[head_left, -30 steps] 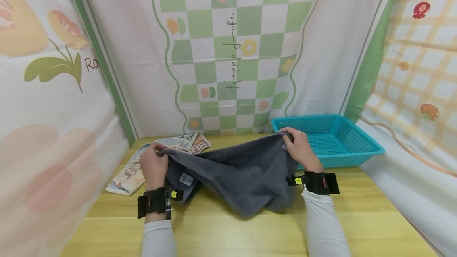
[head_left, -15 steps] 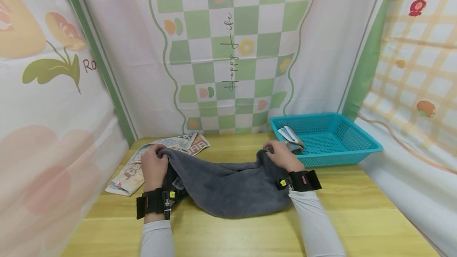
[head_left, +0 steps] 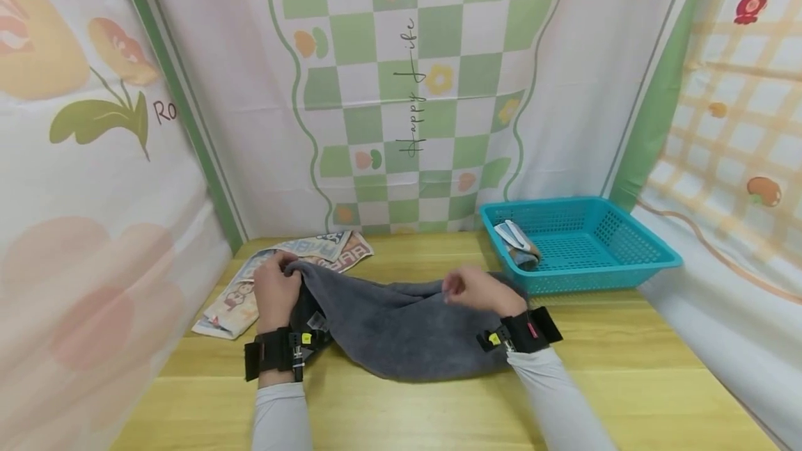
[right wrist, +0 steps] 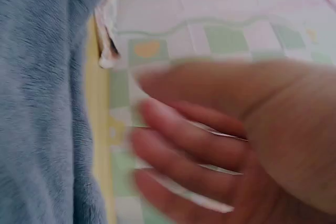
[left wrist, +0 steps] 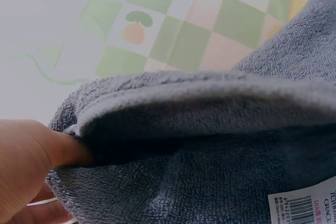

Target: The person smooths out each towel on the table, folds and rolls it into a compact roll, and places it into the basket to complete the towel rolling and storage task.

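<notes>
A dark grey towel (head_left: pixel 407 339) lies bunched on the table, its left end lifted off the surface. My left hand (head_left: pixel 277 291) pinches that raised corner; in the left wrist view the thumb (left wrist: pixel 58 148) presses into the towel's doubled edge. A white printed label (left wrist: pixel 304 205) shows on the towel's inner layer. Over the towel's right part hovers my right hand (head_left: pixel 479 291), holding nothing. Blurred in the right wrist view, its fingers (right wrist: pixel 184 171) are loosely bent and apart from the towel (right wrist: pixel 37 103).
Behind my left hand, patterned cloths (head_left: pixel 238 298) lie on the wooden table (head_left: pixel 401 416). A turquoise basket (head_left: pixel 601 277) stands at the back right with a folded cloth (head_left: pixel 519 246) inside. A checked curtain (head_left: pixel 438 89) closes off the back.
My right hand brought the towel's right end inward and down, then let go of it. The left hand keeps its corner. The cloth in the basket has come into view.
</notes>
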A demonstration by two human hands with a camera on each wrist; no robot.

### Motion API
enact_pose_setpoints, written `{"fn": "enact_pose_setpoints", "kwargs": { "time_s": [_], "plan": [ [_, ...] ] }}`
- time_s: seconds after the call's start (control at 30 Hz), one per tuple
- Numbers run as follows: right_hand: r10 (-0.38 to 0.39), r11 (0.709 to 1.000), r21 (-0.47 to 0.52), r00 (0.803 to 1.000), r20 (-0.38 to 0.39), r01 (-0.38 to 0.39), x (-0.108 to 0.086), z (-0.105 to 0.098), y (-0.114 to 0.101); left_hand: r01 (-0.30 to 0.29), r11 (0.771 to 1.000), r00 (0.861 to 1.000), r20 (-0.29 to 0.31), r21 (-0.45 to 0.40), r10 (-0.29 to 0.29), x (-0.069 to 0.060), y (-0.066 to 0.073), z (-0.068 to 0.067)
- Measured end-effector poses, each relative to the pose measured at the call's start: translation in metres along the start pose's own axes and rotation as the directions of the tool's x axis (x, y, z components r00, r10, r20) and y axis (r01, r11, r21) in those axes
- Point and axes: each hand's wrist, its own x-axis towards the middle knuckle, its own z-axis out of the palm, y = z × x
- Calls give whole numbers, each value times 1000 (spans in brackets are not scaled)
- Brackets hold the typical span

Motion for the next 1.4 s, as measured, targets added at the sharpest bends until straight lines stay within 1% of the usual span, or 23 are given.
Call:
{"fn": "enact_pose_setpoints", "kwargs": {
  "time_s": [0.07, 0.13, 0.2, 0.27, 0.37, 0.47, 0.57, 0.67, 0.77, 0.87, 0.97, 1.03, 1.1, 1.17, 1.27, 1.33, 1.4],
  "plan": [
    [7, 1000, 6, 991, 131, -8, -13, 4, -5, 0, 1000, 1000, 3, 6, 0, 0, -1, 1],
    [39, 999, -26, 977, 211, -34, -28, 10, -7, 0, 1000, 1000, 8, 8, 0, -1, -1, 2],
    [54, 998, -56, 967, 248, -42, -42, 15, -7, 2, 1000, 1000, 14, 8, -2, -3, -2, 3],
    [44, 996, -81, 966, 254, -24, -55, 20, -5, 5, 1000, 1000, 15, 9, -6, -4, -4, 4],
    [-15, 994, -100, 973, 231, 39, -72, 25, 0, 26, 1000, 999, 19, 14, -26, -6, -6, 6],
    [-52, 991, -114, 980, 192, 75, -84, 27, 7, 53, 998, 999, 13, 16, -53, -8, -8, 7],
    [-73, 988, -123, 989, 129, 89, -91, 26, 16, 74, 997, 997, -2, 25, -74, -8, -10, 8],
    [-92, 988, -116, 994, 64, 99, -94, 21, 24, 91, 994, 996, -2, 60, -91, -6, -12, 6],
    [-61, 991, -119, 998, 13, 62, -98, 15, 29, 88, 990, 996, 12, 114, -90, -6, -15, 2],
    [-20, 988, -152, 997, -68, 9, -101, 9, 32, 57, 987, 998, 27, 148, -61, -5, -17, -1],
    [66, 990, -118, 990, -126, -81, -105, 3, 34, 18, 989, 999, 48, 144, -25, -3, -18, -2],
    [140, 985, -85, 981, -137, -153, -107, -2, 34, -8, 991, 997, 72, 133, -2, -1, -18, 0],
    [189, 976, -86, 973, -135, -201, -109, -6, 34, -17, 991, 995, 97, 131, 4, -1, -17, 1],
    [181, 972, -122, 973, -140, -199, -110, -9, 35, -14, 991, 994, 113, 136, -1, -1, -15, 1],
    [154, 971, -162, 979, -133, -175, -111, -11, 38, 16, 990, 994, 103, 143, -31, -2, -10, 4],
    [142, 974, -157, 981, -130, -162, -113, -14, 40, 32, 990, 995, 87, 139, -45, -4, -7, 5],
    [149, 979, -123, 982, -115, -163, -115, -18, 41, 36, 989, 996, 79, 143, -48, -5, -4, 4]
  ]
}}
